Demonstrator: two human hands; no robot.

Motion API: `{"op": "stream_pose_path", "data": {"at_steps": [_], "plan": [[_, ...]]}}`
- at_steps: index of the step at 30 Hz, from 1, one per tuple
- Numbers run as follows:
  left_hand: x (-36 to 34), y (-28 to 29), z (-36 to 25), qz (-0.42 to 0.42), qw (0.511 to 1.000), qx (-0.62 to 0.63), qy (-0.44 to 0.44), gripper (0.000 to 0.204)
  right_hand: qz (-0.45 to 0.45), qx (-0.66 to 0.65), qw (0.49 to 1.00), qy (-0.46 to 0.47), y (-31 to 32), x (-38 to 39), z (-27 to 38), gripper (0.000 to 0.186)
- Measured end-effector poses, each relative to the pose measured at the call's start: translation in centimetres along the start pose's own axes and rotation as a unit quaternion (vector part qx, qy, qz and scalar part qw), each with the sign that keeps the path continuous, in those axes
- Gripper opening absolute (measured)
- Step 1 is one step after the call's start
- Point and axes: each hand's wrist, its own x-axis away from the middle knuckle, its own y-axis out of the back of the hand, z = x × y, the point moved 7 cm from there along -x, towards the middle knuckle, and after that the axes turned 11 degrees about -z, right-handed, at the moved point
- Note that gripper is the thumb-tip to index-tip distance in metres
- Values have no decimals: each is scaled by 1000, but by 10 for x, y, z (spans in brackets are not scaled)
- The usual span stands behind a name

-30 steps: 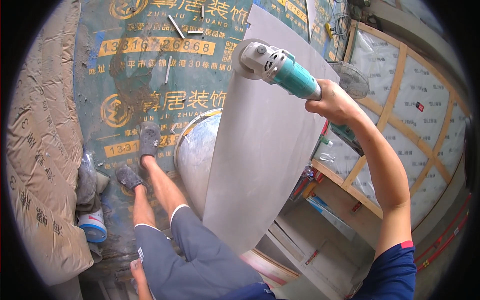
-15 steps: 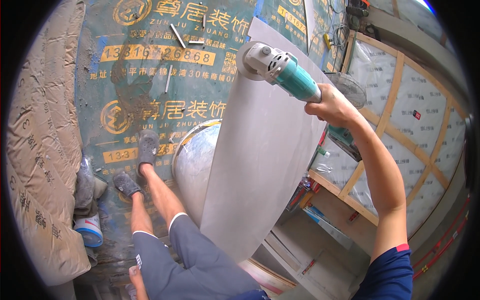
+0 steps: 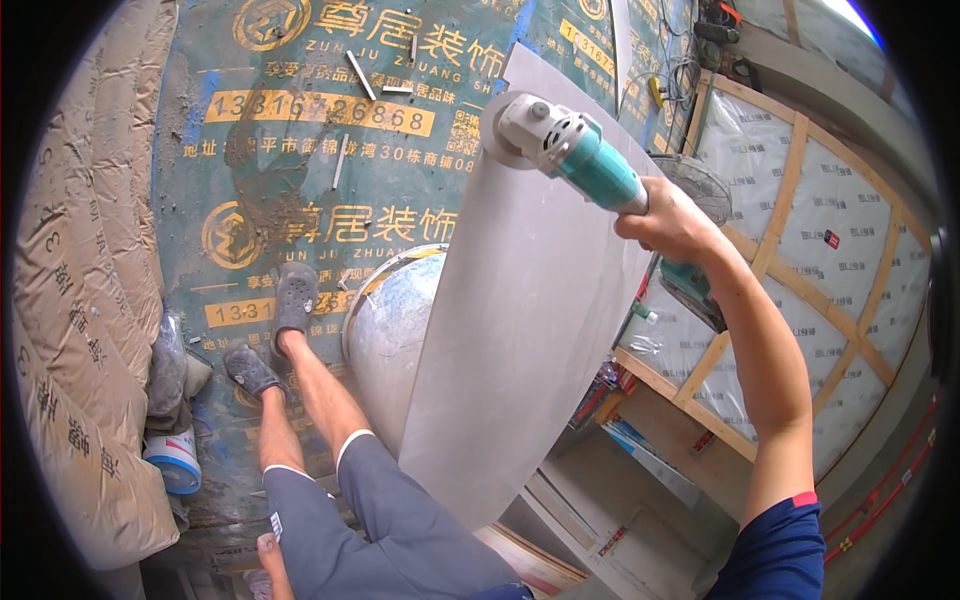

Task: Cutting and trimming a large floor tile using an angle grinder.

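Observation:
My right hand [image 3: 672,220], arm stretched forward, is closed round the rear grip of a teal and grey angle grinder [image 3: 590,165]. The grinder's round disc [image 3: 503,140] lies over the upper left edge of a large grey tile slab [image 3: 520,300]; whether it touches the slab I cannot tell. The slab slants across a round, whitish, stained drum [image 3: 395,310]. Low at the left, beside my grey shorts, only part of my left hand [image 3: 270,562] shows. Its fingers are mostly hidden, and what it may hold cannot be made out.
A green printed floor sheet [image 3: 330,190] carries narrow offcut strips [image 3: 340,162] and dust. Brown paper sacks [image 3: 85,350] line the left, beside a white and blue bucket [image 3: 178,462]. Right of the slab stand a fan [image 3: 695,185] and a wood-framed, plastic-covered panel [image 3: 770,200].
The grinder and my right hand have shifted slightly right and down in the picture. The slab's top also sits a little lower, as the view has moved slightly.

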Motion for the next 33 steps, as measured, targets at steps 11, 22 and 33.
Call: {"op": "stream_pose_path", "data": {"at_steps": [11,22,33], "plan": [[3,-5,-12,1,1000,15,26,7,-13,-11,1000,-13,3,0,0,33],[4,-12,0,-2,1000,-13,20,8,0,26,1000,-6,3,2,4,33],[-1,-13,-3,7,999,1,53,10,25,57,998,29,-18,27,10,40]]}}
